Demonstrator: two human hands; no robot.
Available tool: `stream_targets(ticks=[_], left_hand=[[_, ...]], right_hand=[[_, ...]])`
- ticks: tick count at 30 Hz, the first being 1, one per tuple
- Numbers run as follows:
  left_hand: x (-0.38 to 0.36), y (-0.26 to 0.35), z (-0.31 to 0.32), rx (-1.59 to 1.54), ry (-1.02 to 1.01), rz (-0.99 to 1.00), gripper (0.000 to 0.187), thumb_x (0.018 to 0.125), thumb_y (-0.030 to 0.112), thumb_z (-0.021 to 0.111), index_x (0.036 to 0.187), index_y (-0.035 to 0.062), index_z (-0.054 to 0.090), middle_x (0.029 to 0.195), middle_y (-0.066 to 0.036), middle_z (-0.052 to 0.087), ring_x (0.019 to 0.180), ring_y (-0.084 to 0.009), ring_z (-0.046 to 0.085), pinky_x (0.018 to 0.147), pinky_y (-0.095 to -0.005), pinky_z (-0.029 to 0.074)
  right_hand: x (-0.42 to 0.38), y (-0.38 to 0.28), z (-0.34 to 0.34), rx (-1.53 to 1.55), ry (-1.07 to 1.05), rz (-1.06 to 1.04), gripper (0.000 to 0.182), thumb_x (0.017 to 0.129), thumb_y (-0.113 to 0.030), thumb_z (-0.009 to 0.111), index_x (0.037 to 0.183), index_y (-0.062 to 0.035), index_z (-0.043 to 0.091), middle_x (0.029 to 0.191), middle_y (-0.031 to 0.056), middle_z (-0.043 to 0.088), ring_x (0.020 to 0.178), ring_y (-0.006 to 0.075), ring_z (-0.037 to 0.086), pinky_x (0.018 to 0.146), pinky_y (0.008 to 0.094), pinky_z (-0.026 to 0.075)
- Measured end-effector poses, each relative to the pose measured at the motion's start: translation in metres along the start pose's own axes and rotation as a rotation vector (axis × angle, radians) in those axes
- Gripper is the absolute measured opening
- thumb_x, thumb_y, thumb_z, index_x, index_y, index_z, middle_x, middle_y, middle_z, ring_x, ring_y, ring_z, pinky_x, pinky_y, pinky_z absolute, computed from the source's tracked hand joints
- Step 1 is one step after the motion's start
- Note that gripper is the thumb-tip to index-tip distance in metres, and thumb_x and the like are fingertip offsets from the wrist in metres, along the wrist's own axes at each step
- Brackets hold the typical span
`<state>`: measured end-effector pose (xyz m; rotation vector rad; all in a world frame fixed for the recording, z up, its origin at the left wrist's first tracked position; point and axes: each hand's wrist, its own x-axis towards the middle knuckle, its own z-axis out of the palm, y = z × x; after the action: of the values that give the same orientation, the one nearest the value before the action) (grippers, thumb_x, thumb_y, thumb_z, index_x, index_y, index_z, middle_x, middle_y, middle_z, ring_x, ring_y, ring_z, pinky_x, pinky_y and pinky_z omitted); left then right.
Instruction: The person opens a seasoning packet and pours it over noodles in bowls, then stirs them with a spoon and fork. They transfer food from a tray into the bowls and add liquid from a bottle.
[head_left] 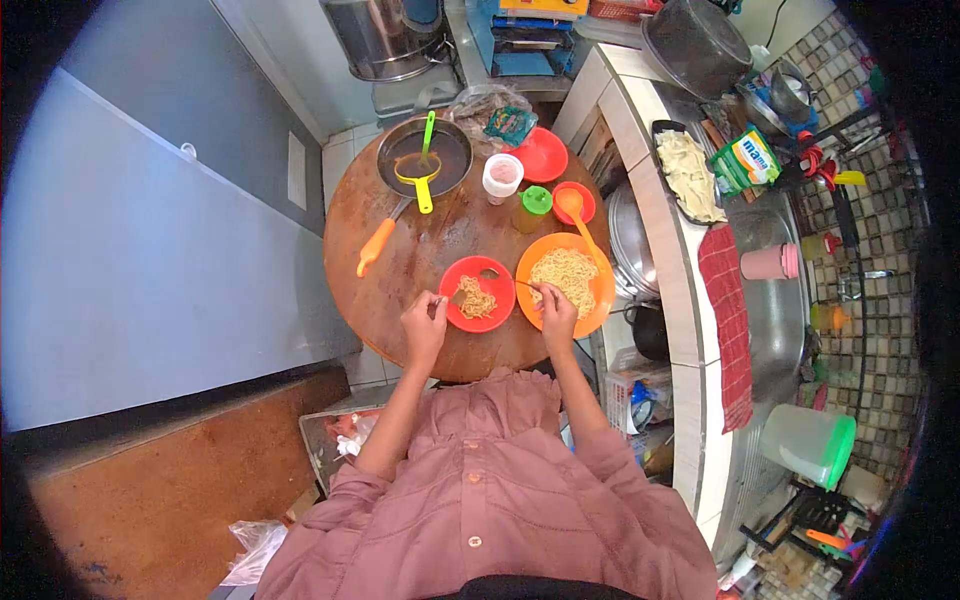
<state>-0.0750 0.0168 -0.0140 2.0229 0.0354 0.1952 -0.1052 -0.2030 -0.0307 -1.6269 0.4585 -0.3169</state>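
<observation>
On the round wooden table, a red bowl [480, 318] holds a small heap of noodles [477, 298]. My left hand [424, 318] is closed at the bowl's left edge, on a utensil whose end reaches over the noodles. My right hand [556, 312] pinches the handle of a spoon [490, 274], whose head is over the red bowl's upper right part. Beneath my right hand lies an orange plate [530, 258] with more noodles [566, 275] on it.
A black pan [452, 140] with an orange handle holds dark liquid and a yellow-green strainer [423, 190]. Near it stand a white cup [502, 172], a green-lidded jar [537, 200] and a red bowl [545, 155]. A tiled counter [690, 350] runs along the right.
</observation>
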Motion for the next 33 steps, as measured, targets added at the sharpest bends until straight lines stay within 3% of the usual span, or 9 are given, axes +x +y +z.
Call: stream_targets(ticks=[3,9,14,17,19,21,26,33], left_hand=[[-0.009,0.004,-0.001,0.080,-0.062,-0.030,0.016,0.076,0.012,0.064,0.073,-0.0012,0.054,0.068,-0.014,0.062,0.062,-0.0205,0.063,0.056,-0.0317,0.047],[-0.016,-0.009,0.013,0.098,-0.062,-0.011,0.016,0.076,0.012,0.064,0.073,-0.0010,0.054,0.069,-0.016,0.061,0.062,-0.0232,0.062,0.057,-0.0327,0.046],[-0.012,-0.013,0.016,0.070,-0.009,0.004,0.016,0.076,0.011,0.063,0.073,-0.0009,0.054,0.068,-0.016,0.060,0.062,-0.0236,0.061,0.057,-0.0336,0.046],[-0.007,-0.007,0.011,0.123,-0.006,-0.008,0.013,0.076,0.010,0.062,0.073,-0.0001,0.054,0.068,-0.015,0.059,0.064,-0.0295,0.059,0.057,-0.0358,0.044],[-0.004,-0.008,0.009,0.115,0.040,-0.011,0.016,0.077,0.012,0.063,0.071,-0.0008,0.054,0.064,-0.014,0.059,0.058,-0.0207,0.060,0.055,-0.0314,0.045],[-0.005,-0.003,0.005,0.103,0.035,-0.013,0.017,0.077,0.012,0.063,0.071,-0.0011,0.053,0.064,-0.014,0.059,0.057,-0.0197,0.060,0.055,-0.0318,0.045],[-0.013,0.014,0.009,0.081,-0.127,-0.090,0.017,0.076,0.013,0.063,0.072,-0.0007,0.053,0.066,-0.016,0.059,0.062,-0.0251,0.061,0.056,-0.0335,0.045],[-0.015,-0.012,0.029,0.111,-0.044,0.015,0.012,0.075,0.009,0.062,0.074,-0.0006,0.054,0.067,-0.017,0.059,0.063,-0.0280,0.060,0.057,-0.0352,0.046]], right_hand=[[0.015,0.022,0.007,0.029,-0.095,0.098,0.019,0.088,-0.012,0.048,0.094,-0.0008,0.063,0.085,0.0034,0.064,0.058,0.0058,0.051,0.048,0.0185,0.041],[0.011,0.037,-0.008,0.017,-0.119,0.246,0.020,0.088,-0.015,0.049,0.095,-0.0007,0.061,0.085,0.0035,0.064,0.057,0.0047,0.051,0.047,0.0173,0.040],[-0.009,0.027,-0.023,-0.020,-0.110,0.183,0.020,0.088,-0.015,0.049,0.093,-0.0004,0.062,0.084,0.0030,0.064,0.056,0.0048,0.050,0.047,0.0171,0.039],[-0.008,0.018,-0.022,-0.022,-0.063,0.122,0.020,0.088,-0.015,0.050,0.093,-0.0001,0.062,0.083,0.0025,0.063,0.056,0.0047,0.050,0.047,0.0174,0.040],[-0.002,0.015,-0.015,-0.010,-0.025,0.091,0.020,0.087,-0.014,0.051,0.093,-0.0001,0.063,0.081,0.0023,0.063,0.056,0.0047,0.050,0.047,0.0176,0.040],[0.006,0.016,-0.005,0.062,-0.002,0.085,0.019,0.087,-0.013,0.052,0.095,-0.0001,0.062,0.079,0.0024,0.062,0.057,0.0048,0.051,0.048,0.0180,0.041],[0.013,0.028,0.008,0.066,-0.091,0.093,0.018,0.087,-0.012,0.052,0.095,-0.0004,0.063,0.080,0.0026,0.062,0.057,0.0056,0.052,0.047,0.0182,0.041],[-0.006,0.033,-0.019,0.033,-0.070,0.147,0.019,0.087,-0.013,0.051,0.095,-0.0010,0.063,0.084,0.0016,0.063,0.056,0.0055,0.052,0.048,0.0180,0.041]])
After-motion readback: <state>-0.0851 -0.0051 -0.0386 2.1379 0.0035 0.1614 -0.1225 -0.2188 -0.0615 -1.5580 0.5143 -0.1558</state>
